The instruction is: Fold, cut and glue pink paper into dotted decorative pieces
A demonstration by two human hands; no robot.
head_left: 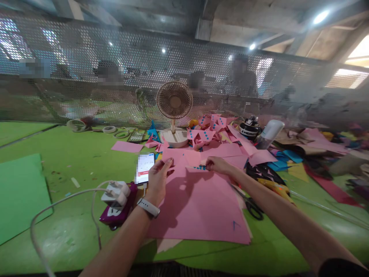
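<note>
My left hand (158, 179), with a pale watch band on its wrist, is closed, thumb and fingers pinching at the edge of a pink paper piece (184, 157). Opposite it, my right hand (217, 165) is closed on a pink paper strip (198, 167) with blue diamond marks along it. Whether the strip and the piece are joined I cannot tell. Both hands are above a large stack of pink paper sheets (201, 211), which carries a small pen mark near its lower right corner. A lit phone (145, 168) is just behind my left hand.
A fan (174, 102) stands before a perforated metal screen (80, 77), beside folded pink pieces (201, 134). Left are a purple power strip (115, 215) with chargers and green sheets (23, 196). Right are black-handled scissors (253, 207), a yellow glue gun (275, 188) and a bottle (271, 132).
</note>
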